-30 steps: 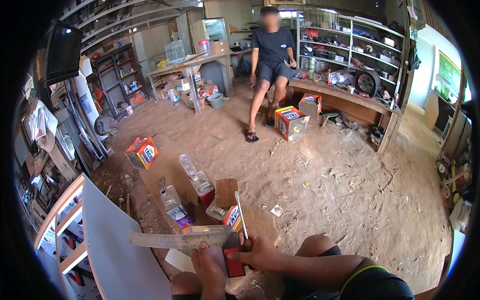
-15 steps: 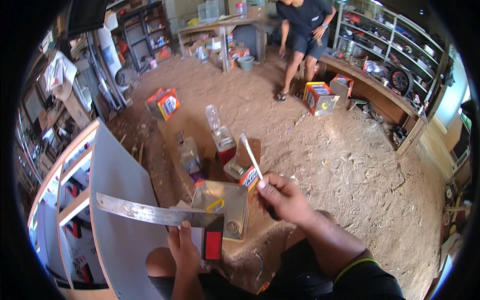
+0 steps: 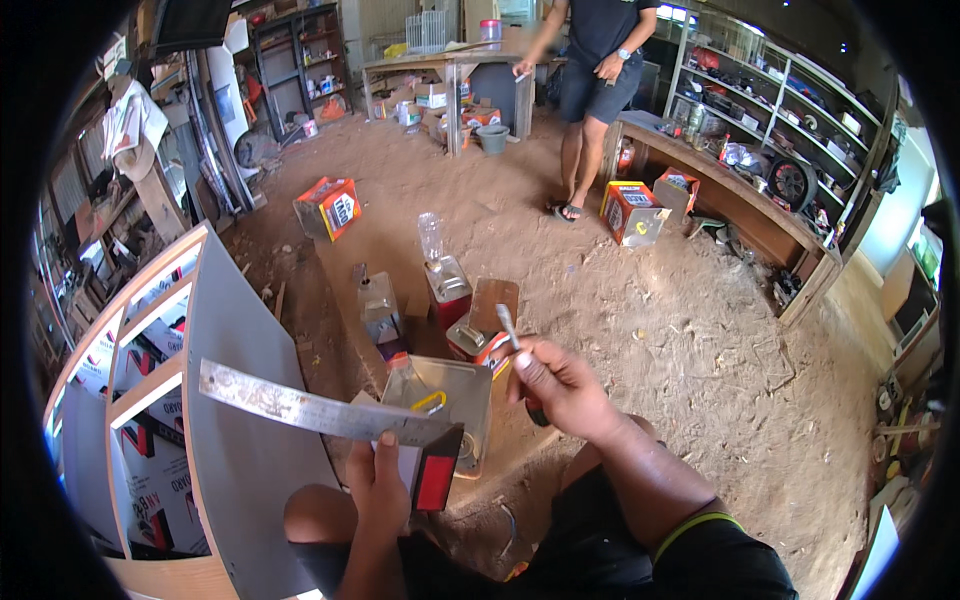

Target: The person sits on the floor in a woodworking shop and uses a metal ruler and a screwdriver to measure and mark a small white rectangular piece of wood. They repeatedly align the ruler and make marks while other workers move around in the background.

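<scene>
My left hand [image 3: 378,488] is closed with its thumb on top, holding a worn steel ruler [image 3: 290,402] that points left. At the ruler's right end is a red and black block [image 3: 435,480], beside a white piece; whether they are joined I cannot tell. My right hand [image 3: 562,385] grips a slim tool with a metal shaft [image 3: 507,322], tip up; most of its handle is hidden in the fingers. Below and beyond my hands stands a square metal tin [image 3: 468,400], with a yellow loop [image 3: 430,401] on its top.
A grey panel with a wooden frame [image 3: 245,400] rises at my left. Smaller cans [image 3: 378,300] and a red can with an upturned bottle [image 3: 448,282] stand beyond the tin. Orange tins [image 3: 330,208] sit on the dirt floor. Another person [image 3: 598,90] stands near a low bench [image 3: 730,185].
The shaft in my right hand has tilted and looks shorter. The ruler has turned slightly, its left end raised. The other person has straightened up and stepped left.
</scene>
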Demonstrator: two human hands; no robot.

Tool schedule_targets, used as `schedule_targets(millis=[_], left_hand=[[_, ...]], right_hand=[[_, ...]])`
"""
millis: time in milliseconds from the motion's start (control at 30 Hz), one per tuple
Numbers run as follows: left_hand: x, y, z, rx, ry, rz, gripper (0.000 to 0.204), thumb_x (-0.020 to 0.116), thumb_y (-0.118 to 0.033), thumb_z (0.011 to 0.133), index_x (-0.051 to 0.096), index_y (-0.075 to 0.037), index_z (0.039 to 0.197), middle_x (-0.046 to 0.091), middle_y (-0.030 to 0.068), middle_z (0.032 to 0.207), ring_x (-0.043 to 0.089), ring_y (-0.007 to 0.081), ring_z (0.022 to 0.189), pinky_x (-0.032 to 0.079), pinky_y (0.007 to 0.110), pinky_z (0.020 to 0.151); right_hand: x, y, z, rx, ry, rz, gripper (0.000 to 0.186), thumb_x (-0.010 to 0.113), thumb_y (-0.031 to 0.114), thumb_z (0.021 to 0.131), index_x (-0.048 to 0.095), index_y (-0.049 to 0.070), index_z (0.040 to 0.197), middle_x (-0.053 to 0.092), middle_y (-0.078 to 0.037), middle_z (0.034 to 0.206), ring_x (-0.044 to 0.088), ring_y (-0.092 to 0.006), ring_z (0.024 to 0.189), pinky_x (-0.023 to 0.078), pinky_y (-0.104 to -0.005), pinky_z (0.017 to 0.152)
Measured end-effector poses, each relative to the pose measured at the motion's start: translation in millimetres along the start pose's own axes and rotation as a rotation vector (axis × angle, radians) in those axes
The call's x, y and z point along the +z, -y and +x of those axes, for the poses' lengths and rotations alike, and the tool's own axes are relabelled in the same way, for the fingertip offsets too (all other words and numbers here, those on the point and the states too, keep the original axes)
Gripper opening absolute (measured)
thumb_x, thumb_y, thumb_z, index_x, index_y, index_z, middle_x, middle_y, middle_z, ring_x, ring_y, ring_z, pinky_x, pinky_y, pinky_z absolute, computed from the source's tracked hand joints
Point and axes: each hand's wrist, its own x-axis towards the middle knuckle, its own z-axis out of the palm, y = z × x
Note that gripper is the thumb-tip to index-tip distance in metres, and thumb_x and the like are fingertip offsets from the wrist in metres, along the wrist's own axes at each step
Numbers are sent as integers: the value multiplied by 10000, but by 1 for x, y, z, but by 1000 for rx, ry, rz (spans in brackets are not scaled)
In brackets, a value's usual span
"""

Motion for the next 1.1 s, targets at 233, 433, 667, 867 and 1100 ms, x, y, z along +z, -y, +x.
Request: schedule_targets(millis=[233, 433, 667, 867, 1100], left_hand=[[16, 6, 2, 33, 111, 179, 294, 547, -258, 1027, 632, 20, 1074, 657, 63, 842, 597, 138, 800, 480, 330, 714], [27, 19, 1, 163, 208, 163, 283, 569, -243, 1019, 592, 30, 950, 638, 93, 725, 591, 135, 692, 452, 329, 607], [30, 25, 0, 147, 287, 251, 236, 592, -187, 1006, 593, 41, 948, 630, 104, 677, 595, 131, 621, 449, 315, 562], [33, 25, 1, 138, 307, 264, 217, 585, -171, 1007, 605, 44, 1020, 655, 121, 727, 625, 155, 640, 468, 317, 588], [33, 27, 5, 137, 331, 303, 208, 586, -149, 999, 612, 26, 1109, 686, 148, 825, 682, 205, 737, 502, 336, 671]], right_hand=[[2, 8, -13, -75, -134, -176, 395, 486, 240, 1079, 525, 97, 1445, 634, -10, 813, 556, -56, 699, 439, -209, 563], [6, 7, -22, -146, 14, -341, 433, 527, 81, 1035, 521, 116, 1467, 630, -7, 780, 530, -53, 623, 450, -195, 561], [3, 11, -22, -131, 208, -456, 457, 540, -67, 957, 627, 111, 1369, 740, -132, 938, 623, -104, 701, 520, -260, 665], [9, 7, -14, -150, 222, -503, 481, 572, -95, 917, 643, 111, 1346, 746, -167, 984, 739, -210, 949, 565, -321, 824], [9, 7, -11, -44, 257, -590, 457, 567, -72, 933, 641, 106, 1347, 747, -166, 974, 741, -204, 917, 568, -317, 812]])
